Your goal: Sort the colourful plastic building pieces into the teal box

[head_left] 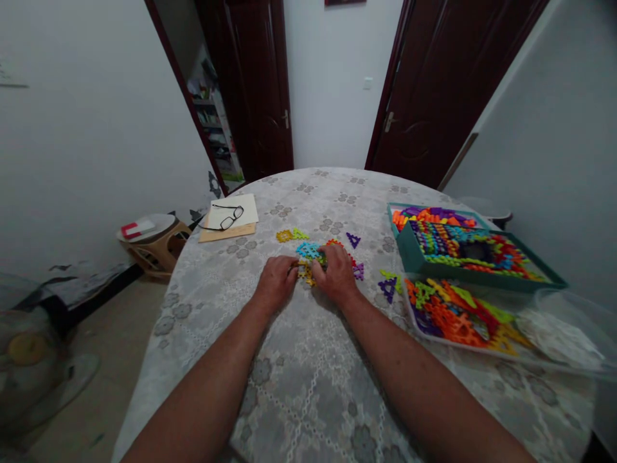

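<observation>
A patch of colourful toothed plastic building pieces lies on the table between my hands, with light blue pieces [308,249] at the back and yellow pieces [306,272] in front. My left hand [278,281] is closed, its thumb and fingertips pinching the left edge of a yellow piece. Over the right side of the patch, my right hand [336,273] has its thumb and fingers curled onto the pieces, hiding part of them. Red and purple pieces [358,271] poke out beyond my right hand. Which pieces are joined I cannot tell.
Loose pieces lie around: a mustard one [284,236], a dark purple triangle [353,240] and another purple triangle [388,289]. At right stand a teal box [409,254] and a clear plastic tray [419,331], both full of pieces. Eyeglasses [227,222] rest on papers [248,206] at left.
</observation>
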`<state>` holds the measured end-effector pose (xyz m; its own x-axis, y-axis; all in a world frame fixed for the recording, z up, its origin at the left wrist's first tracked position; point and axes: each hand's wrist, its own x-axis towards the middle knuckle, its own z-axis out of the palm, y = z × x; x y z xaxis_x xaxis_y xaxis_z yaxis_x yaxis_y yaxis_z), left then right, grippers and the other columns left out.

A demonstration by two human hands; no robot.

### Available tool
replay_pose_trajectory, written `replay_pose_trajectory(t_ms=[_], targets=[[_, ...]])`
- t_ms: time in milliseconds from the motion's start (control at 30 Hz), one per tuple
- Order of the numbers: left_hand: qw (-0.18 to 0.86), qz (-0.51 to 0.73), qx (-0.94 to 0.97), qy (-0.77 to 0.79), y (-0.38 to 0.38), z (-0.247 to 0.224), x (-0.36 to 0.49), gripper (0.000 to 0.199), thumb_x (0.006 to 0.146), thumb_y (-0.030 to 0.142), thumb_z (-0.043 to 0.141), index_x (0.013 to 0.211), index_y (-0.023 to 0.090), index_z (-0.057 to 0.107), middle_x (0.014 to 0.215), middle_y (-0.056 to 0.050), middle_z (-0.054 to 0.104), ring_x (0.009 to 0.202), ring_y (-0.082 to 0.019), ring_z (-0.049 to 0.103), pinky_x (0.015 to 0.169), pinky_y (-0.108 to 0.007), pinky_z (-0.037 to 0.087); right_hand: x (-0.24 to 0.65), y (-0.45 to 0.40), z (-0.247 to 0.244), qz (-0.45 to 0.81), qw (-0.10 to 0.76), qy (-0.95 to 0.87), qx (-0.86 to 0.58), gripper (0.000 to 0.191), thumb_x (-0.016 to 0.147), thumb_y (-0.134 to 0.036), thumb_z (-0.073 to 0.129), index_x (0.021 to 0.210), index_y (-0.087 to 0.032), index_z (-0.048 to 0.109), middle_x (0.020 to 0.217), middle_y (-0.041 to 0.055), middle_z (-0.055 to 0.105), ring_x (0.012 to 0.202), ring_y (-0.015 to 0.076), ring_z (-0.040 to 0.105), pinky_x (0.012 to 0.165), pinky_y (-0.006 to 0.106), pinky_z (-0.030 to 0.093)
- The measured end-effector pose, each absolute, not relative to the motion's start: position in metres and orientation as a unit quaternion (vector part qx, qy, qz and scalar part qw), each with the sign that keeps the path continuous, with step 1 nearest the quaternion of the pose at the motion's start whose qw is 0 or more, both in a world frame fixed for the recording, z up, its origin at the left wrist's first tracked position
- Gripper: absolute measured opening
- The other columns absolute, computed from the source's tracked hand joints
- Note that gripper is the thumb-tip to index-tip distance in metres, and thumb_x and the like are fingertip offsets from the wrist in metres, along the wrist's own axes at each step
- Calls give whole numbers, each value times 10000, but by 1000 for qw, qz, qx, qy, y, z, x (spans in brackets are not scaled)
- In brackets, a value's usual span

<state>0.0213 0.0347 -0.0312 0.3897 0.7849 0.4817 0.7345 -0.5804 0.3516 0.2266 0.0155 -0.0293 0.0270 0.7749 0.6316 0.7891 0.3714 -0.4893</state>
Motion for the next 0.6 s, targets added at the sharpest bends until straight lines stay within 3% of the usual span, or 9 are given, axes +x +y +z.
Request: replay_pose_trajectory(t_ms=[133,400,600], targets=[[35,301,839,452,33,-30,23,221,979,263,627,1161,189,727,1133,-121,759,1080,-290,661,1017,-467,503,225,16,-31,0,442,-704,-556,242,948,-294,628,1167,-196,662,1148,135,654,1128,301,571,1033,449,471],[62,310,836,448,28,-26,23,428,899,289,752,1306,184,671,1212,-128,705,1144,-317,626,1055,-508,496,224,19,-31,17,490,-698,-522,216,966,-292,595,1150,-193,647,1112,128,673,1110,296,592,1039,457,488],[128,382,812,422,21,-19,21,509,931,202,686,1430,224,589,1225,-98,602,1090,-241,616,980,-404,552,227,19,-30,36,517,-685,-512,223,957,-283,590,1162,-203,628,1119,124,657,1119,297,593,1039,459,500]])
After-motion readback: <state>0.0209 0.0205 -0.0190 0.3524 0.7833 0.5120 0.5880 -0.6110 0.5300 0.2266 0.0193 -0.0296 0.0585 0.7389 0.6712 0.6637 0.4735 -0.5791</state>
